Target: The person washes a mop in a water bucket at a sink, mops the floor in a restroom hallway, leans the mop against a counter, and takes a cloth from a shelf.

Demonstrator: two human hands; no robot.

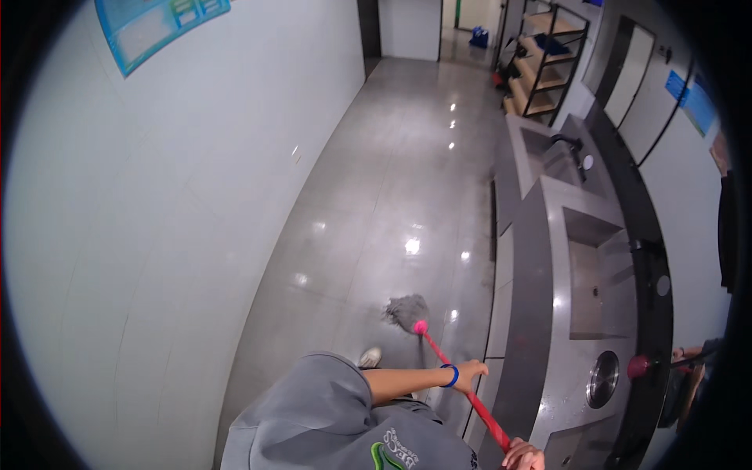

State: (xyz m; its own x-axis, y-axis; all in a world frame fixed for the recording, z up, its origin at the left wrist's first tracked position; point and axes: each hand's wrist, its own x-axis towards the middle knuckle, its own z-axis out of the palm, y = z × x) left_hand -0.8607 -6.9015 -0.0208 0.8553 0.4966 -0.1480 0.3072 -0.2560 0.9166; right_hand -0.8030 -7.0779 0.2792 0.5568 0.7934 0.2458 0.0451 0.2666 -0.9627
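A mop with a grey string head (407, 312) and a pink-red handle (487, 419) slants across the lower part of the head view. Its strands lie on the floor ahead of my feet, with a bright pink collar joining head and handle. My left hand (469, 375), with a blue band at the wrist, is closed around the handle partway down. Higher up, near the handle's top end, my right hand (523, 455) grips it, partly cut off by the lower edge. One light-coloured shoe (370, 357) shows beside my left forearm.
Along the right runs a grey counter (529, 298) with recessed sinks (587, 294), dark taps and a round metal lid (603, 379). Above it hangs a mirror. A pale wall (157, 235) bounds the left. Shelving (542, 74) stands at the far right, on the shiny tiled floor (376, 188).
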